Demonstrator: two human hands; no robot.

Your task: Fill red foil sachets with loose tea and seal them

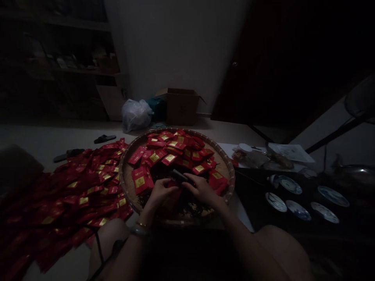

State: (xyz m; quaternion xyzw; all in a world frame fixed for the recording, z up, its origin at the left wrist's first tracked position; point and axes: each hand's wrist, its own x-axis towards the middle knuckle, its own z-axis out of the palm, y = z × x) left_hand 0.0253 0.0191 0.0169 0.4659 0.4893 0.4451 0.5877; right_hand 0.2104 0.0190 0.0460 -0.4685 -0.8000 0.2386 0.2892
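A round woven basket tray (125, 183) sits in front of me, its far half heaped with several red packets with gold labels (172, 150). Dark loose material lies at its near side. My left hand (159, 192) and my right hand (200, 189) meet over the tray's near middle, fingers closed together on a small dark object (180, 176) and what looks like a red packet under it. The dim light hides which hand grips what. A bracelet shows on my left wrist.
A big spread of the same red packets (73, 191) covers the floor to the left. Blue-and-white saucers (293, 195) stand on a dark table at right, with papers behind. A cardboard box (181, 105), a plastic bag (136, 114) and slippers (104, 138) lie by the far wall.
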